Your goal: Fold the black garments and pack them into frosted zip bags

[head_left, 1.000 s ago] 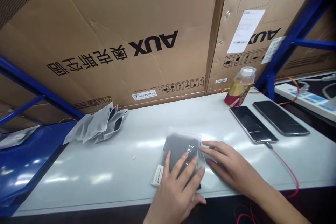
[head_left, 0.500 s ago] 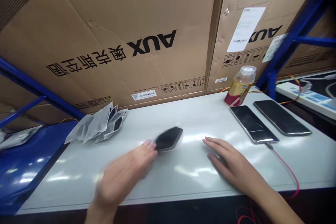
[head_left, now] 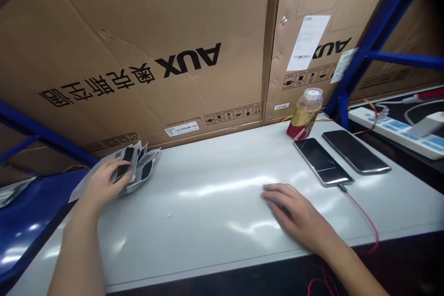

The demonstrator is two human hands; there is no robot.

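At the table's far left, my left hand (head_left: 106,182) has its fingers closed on a flat black object (head_left: 122,164) that seems to be in a translucent bag; its exact kind I cannot make out. Hand and object are over a small pile of frosted bags (head_left: 147,173) with dark items inside. My right hand (head_left: 293,210) rests on the white table (head_left: 208,236), holding nothing, with fingers stretched and the thumb apart. To its right lie a smartphone (head_left: 322,161) with a red charging cable (head_left: 366,217) plugged in and a second dark phone (head_left: 355,150).
A bottle with a red and yellow label (head_left: 305,113) stands at the back right. Large cartons (head_left: 138,18) rise behind the table. Blue rack posts (head_left: 371,46) flank it. A white power strip (head_left: 395,132) lies at the far right, and a tiny white scrap (head_left: 169,216) on the tabletop.
My left hand has carried the black object from mid-table leftward to the pile of bags. My right hand has stayed almost in place. The view has shifted slightly.
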